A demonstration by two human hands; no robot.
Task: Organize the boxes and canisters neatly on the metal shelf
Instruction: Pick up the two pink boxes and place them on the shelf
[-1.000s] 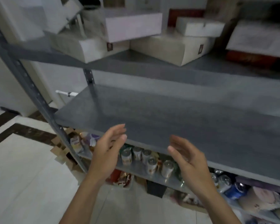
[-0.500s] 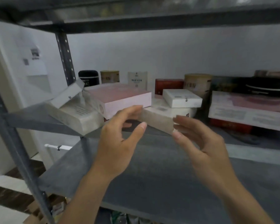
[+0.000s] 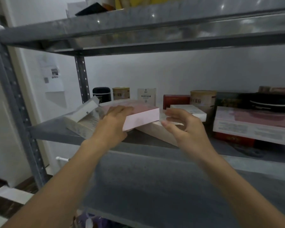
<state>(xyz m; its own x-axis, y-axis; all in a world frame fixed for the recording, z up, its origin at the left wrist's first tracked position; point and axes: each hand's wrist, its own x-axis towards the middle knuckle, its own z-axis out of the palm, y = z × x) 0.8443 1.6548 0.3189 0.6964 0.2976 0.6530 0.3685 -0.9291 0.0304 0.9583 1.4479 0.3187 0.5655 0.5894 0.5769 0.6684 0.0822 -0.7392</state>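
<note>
Prob. home storeroom / utility corner: grey bolt-together metal shelf (image 3: 138,27) w/ slotted uprights, stacked w/ boxes (image 3: 253,127) & canisters (image 3: 202,99); plain white wall (image 3: 187,71) w/ paper notice (image 3: 52,76) stuck on; tiled floor (image 3: 8,194) w/ dark border.

Shelf frame, grey metal throughout. Top board (image 3: 155,30): glossy, throwing back small bright spots of light. Lower board (image 3: 155,186): matt, finely speckled, looks slightly rough. Perforated upright (image 3: 15,96): dull grey finish, no shine. Pink box (image 3: 143,117): smooth matt card. Pale box (image 3: 158,132) under it: card with a faint marbled print, low sheen. Black canister (image 3: 101,93): matt. Tan canister (image 3: 202,99): dull paper wrap with print. Large printed box (image 3: 253,125) at right: smooth card, slight gloss on the front face. Sheet (image 3: 52,74) on the wall (image 3: 187,71): thin printed paper. Wall itself: flat white, matt.
</note>
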